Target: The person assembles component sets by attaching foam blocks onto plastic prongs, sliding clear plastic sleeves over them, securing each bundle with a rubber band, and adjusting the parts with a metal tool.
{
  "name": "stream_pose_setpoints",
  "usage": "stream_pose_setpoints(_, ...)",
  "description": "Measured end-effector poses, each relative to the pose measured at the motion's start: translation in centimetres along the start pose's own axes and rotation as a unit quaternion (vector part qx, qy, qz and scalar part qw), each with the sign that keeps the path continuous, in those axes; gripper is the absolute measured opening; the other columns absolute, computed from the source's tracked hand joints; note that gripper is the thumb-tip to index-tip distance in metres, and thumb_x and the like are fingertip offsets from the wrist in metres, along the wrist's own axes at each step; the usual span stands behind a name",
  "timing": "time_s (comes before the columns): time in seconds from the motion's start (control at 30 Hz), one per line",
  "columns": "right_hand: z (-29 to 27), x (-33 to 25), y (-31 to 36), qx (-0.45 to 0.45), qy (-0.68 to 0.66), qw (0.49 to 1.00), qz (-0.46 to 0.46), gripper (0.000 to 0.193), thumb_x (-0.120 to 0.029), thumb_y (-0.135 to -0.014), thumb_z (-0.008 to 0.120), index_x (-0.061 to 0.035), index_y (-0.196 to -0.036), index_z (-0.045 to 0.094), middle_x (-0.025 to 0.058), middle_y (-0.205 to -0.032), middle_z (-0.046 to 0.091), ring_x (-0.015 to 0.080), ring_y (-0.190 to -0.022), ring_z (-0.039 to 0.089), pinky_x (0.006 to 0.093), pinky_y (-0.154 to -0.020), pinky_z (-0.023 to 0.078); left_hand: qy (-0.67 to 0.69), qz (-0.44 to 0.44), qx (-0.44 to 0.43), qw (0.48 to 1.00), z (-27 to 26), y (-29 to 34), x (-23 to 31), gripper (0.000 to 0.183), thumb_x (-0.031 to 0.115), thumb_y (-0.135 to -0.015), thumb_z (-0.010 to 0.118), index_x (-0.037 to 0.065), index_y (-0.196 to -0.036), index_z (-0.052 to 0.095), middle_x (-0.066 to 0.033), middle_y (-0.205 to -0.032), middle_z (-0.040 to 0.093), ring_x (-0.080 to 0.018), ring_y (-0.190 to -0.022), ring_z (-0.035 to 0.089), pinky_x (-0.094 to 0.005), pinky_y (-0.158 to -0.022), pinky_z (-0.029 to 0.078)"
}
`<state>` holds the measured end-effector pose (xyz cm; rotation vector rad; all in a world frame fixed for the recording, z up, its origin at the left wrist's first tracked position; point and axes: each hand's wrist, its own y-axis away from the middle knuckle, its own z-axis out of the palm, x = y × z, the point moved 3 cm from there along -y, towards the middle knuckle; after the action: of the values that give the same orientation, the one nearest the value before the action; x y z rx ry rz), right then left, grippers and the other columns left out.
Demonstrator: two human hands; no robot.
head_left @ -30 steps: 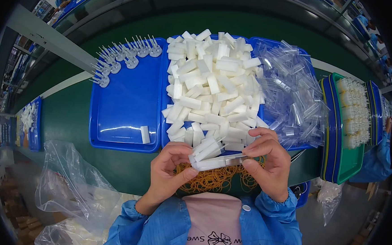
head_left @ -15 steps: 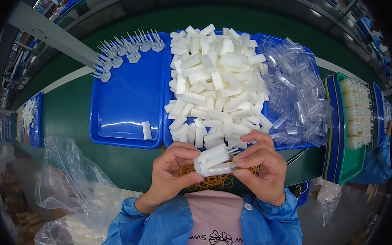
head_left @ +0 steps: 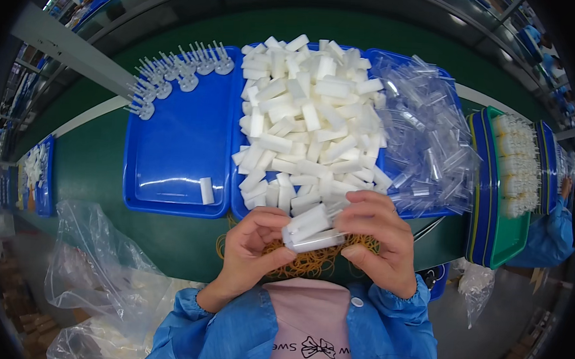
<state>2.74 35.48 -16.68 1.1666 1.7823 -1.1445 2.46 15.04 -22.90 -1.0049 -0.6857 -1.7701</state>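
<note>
In front of my chest my left hand (head_left: 255,243) pinches the left end of a small assembly of white foam blocks (head_left: 308,223) and a clear plastic tube (head_left: 321,241), laid side by side. Its thumb is below and its fingers above. At the assembly's right end is my right hand (head_left: 382,241), thumb and fingers parted around that end and the fingertips slightly blurred. Whether those fingertips touch it I cannot tell. Just beyond both hands, loose white foam blocks (head_left: 304,124) are heaped in a blue tray (head_left: 238,206).
Left, a blue tray (head_left: 178,140) holds pronged clear pieces (head_left: 187,81) and one foam block (head_left: 206,191). Clear tubes (head_left: 428,135) fill another tray at right. Orange rubber bands (head_left: 302,263) lie under my hands. Stacked trays (head_left: 487,192) stand far right; a plastic bag (head_left: 98,260) hangs left.
My right thumb and fingers have spread apart from their pinch at the assembly's right end. The thin prongs seen there are now hidden. The whole view has shifted slightly.
</note>
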Motion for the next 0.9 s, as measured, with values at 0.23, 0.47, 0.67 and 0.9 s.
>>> stream_pose_setpoints(0.23, -5.0, 2.3, -0.6, 0.131, 0.409, 0.903, 0.017, 0.023, -0.005, -0.070, 0.068, -0.0070, -0.092, 0.064, 0.0070, -0.096, 0.059, 0.0279, -0.094, 0.053, 0.0379, -0.080, 0.040, 0.027, -0.002, 0.039, 0.999, -0.5, 0.0, 0.6, 0.040, -0.007, -0.076, 0.066, -0.002, -0.112, 0.050, -0.0100, -0.115, 0.051, -0.0201, -0.109, 0.055, -0.0335, -0.096, 0.044)
stream_pose_setpoints(0.47, -4.4, 5.5, -2.1, 0.056, 0.565, 0.823, 0.031, 0.022, -0.009, -0.065, 0.069, -0.0105, -0.086, 0.065, 0.0053, -0.080, 0.048, 0.0240, -0.082, 0.048, 0.0364, -0.073, 0.034, 0.034, -0.003, 0.023, 0.999, -0.3, 0.0, 0.5, 0.040, -0.007, -0.076, 0.067, -0.002, -0.111, 0.050, -0.0094, -0.114, 0.051, -0.0190, -0.109, 0.055, -0.0325, -0.096, 0.044)
stream_pose_setpoints(0.67, -3.9, 7.1, -3.0, 0.027, 0.615, 0.788, 0.016, 0.028, -0.006, -0.059, 0.072, -0.0120, -0.085, 0.065, 0.0040, -0.078, 0.046, 0.0230, -0.080, 0.047, 0.0363, -0.070, 0.033, 0.042, -0.009, 0.016, 0.999, -0.4, 0.0, 0.5, 0.040, -0.007, -0.075, 0.068, -0.002, -0.111, 0.050, -0.0093, -0.113, 0.051, -0.0185, -0.108, 0.055, -0.0326, -0.095, 0.044)
stream_pose_setpoints(0.9, -4.8, 4.6, -2.3, 0.071, 0.527, 0.847, 0.010, 0.022, -0.007, -0.065, 0.069, -0.0081, -0.086, 0.062, 0.0083, -0.084, 0.051, 0.0258, -0.083, 0.050, 0.0365, -0.072, 0.033, 0.040, -0.014, 0.019, 0.999, -0.5, 0.0, 0.4, 0.040, -0.007, -0.076, 0.067, -0.002, -0.111, 0.050, -0.0097, -0.113, 0.052, -0.0187, -0.108, 0.055, -0.0332, -0.096, 0.044)
